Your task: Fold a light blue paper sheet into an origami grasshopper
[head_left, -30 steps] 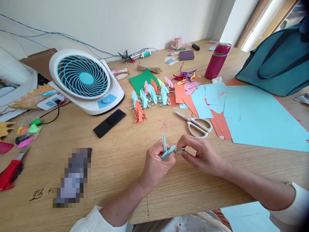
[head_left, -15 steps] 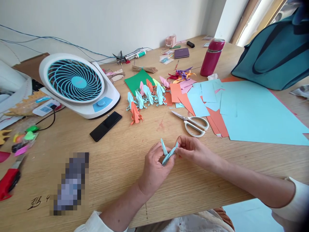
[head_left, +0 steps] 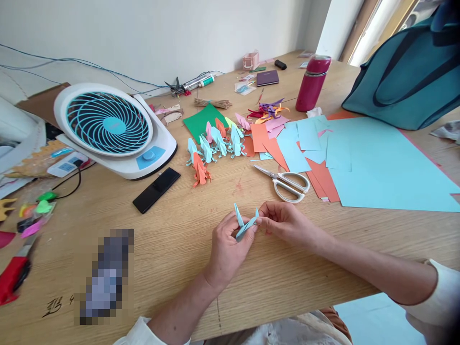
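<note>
A folded light blue origami paper piece (head_left: 246,228) with two narrow upright points is held above the front of the table. My left hand (head_left: 230,249) pinches its lower body between thumb and fingers. My right hand (head_left: 285,221) has thumb and forefinger closed on the tip of its right-hand point. Beyond my hands, white-handled scissors (head_left: 283,183) lie with blades toward the left. Finished-looking folded paper figures, several light blue (head_left: 218,143) and one orange (head_left: 200,171) in front, stand in a cluster farther back.
At left are a white and blue fan (head_left: 115,125), a black phone (head_left: 156,189) and a red-handled cutter (head_left: 15,274). Blue sheets (head_left: 388,167) and orange paper strips (head_left: 319,179) spread over the right. A magenta flask (head_left: 313,84) and a teal bag (head_left: 406,76) stand behind them.
The right-hand point of the blue paper now stands more upright, its tip bent up at my right fingers. Both hands stay on the piece; the view has shifted slightly.
</note>
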Motion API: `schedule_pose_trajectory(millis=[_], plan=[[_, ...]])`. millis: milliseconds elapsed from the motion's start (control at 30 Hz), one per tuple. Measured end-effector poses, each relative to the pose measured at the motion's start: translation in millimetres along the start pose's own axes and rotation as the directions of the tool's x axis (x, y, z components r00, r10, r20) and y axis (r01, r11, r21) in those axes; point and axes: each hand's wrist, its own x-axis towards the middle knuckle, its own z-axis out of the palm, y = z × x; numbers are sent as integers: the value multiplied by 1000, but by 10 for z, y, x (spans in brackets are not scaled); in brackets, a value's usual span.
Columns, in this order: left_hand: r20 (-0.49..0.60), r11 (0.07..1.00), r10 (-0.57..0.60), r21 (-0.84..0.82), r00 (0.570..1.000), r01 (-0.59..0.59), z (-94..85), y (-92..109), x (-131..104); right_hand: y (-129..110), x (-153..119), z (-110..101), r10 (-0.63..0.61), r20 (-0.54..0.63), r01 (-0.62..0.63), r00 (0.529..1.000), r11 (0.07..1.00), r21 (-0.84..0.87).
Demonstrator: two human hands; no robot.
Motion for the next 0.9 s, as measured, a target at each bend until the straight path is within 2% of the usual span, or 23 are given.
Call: schedule_pose_trajectory(millis=[100,267,367,500,700,900], plan=[[18,999,-31,-21,999,32,8,-5,-1,12,3,7,13,-6,-13,1000,1000,-4],[45,986,-154,-61,987,156,43,-24,-6,16,15,31,66,26,-68,997,994,90],[43,976,-205,-67,978,207,58,-25,-12,15,14,56,55,27,-57,998,992,110],[19,981,-188,-45,982,189,55,-12,-19,14,2,94,18,9,-19,1000,995,100],[22,983,-166,-74,986,167,13,-4,8,-25,-3,86,21,67,-32,998,985,171],[60,970,-200,-129,978,206,10,-25,39,-50,1,74,-5,1,4,1000,978,208]])
